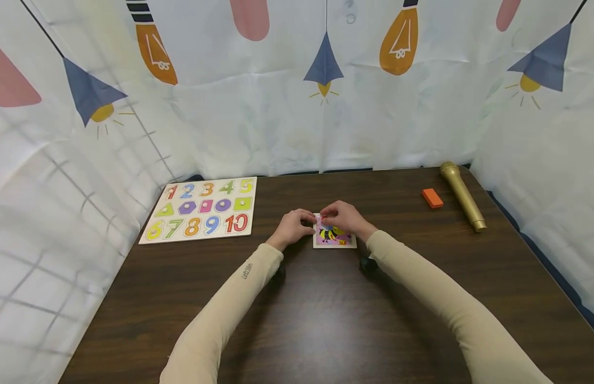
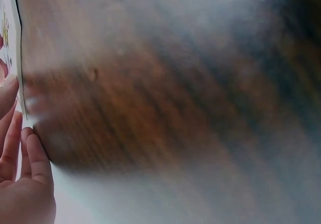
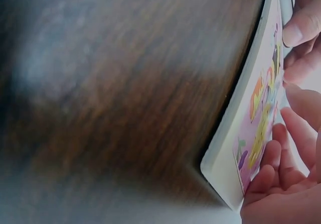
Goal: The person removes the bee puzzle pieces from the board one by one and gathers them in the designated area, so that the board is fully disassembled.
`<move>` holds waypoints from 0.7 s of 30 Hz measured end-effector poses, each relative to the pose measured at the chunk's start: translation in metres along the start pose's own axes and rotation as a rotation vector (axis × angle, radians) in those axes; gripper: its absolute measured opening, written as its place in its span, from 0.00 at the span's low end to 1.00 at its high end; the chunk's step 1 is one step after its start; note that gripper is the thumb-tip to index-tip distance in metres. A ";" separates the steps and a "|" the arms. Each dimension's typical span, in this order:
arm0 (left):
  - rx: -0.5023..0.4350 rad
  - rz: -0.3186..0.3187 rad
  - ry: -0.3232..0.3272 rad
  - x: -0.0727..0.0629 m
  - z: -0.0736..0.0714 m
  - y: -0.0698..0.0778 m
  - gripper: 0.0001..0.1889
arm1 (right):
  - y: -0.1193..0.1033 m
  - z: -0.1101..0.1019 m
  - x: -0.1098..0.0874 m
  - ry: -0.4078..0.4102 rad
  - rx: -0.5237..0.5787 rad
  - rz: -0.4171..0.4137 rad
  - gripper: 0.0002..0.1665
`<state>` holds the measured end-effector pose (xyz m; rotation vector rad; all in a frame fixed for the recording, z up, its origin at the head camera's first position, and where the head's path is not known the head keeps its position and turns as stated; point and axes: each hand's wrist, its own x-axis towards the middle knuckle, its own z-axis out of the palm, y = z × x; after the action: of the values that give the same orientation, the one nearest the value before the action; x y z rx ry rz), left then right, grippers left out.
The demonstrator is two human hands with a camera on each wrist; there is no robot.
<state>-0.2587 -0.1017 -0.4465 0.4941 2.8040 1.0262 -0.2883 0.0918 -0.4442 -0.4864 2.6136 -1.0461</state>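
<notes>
Bee puzzle (image 1: 333, 238) sits on the desk (image 1: 321, 325), the left hand (image 1: 292, 227) holding its nine o'clock edge with curled fingers, the right hand (image 1: 348, 217) with fingers bent over the twelve o'clock side, though whether they pinch anything I cannot tell.
</notes>
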 end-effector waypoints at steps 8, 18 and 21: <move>-0.014 -0.013 0.000 -0.002 0.000 0.000 0.13 | 0.000 0.004 0.003 0.021 -0.013 -0.014 0.19; -0.034 -0.032 0.001 -0.001 0.002 -0.001 0.14 | -0.002 0.004 0.000 0.049 -0.042 -0.027 0.18; -0.033 -0.042 0.002 -0.001 0.002 -0.001 0.14 | -0.002 0.004 0.000 0.051 -0.053 -0.031 0.18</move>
<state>-0.2577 -0.1014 -0.4486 0.4289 2.7818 1.0639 -0.2863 0.0879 -0.4453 -0.5211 2.6924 -1.0138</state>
